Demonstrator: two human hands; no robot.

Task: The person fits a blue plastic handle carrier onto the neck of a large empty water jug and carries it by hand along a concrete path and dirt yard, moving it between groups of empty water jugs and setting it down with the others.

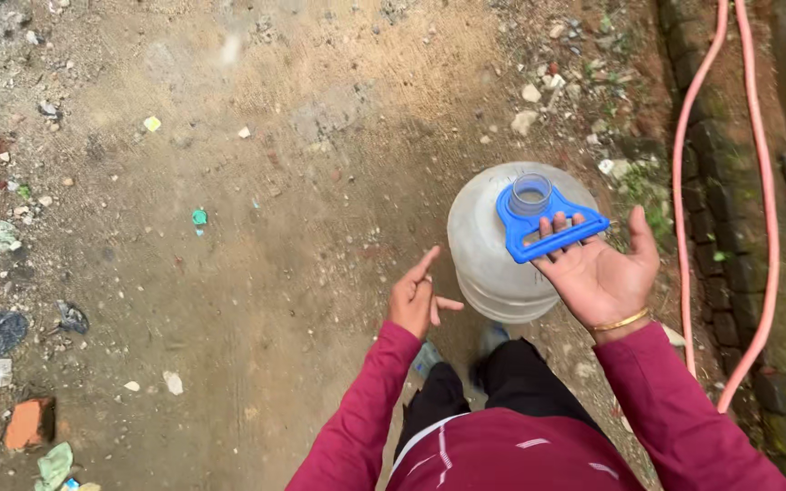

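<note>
— What's the right hand (pixel 604 273) got?

— Palm up, fingers hooked through the blue carry handle (pixel 548 227) clipped round the neck of a big clear water jug (pixel 488 255) — the jug hangs below the grip, its open mouth just beyond the fingertips.

— And the left hand (pixel 418 300)?

— Empty, fingers loosely spread, just beside the jug's flank (not touching, as far as I can tell).

— Around them?

— Bare dirt ground (pixel 256 200) beneath; a pink hose (pixel 684 227) runs outboard of the right wrist, along a mossy brick edging (pixel 730 273).
</note>
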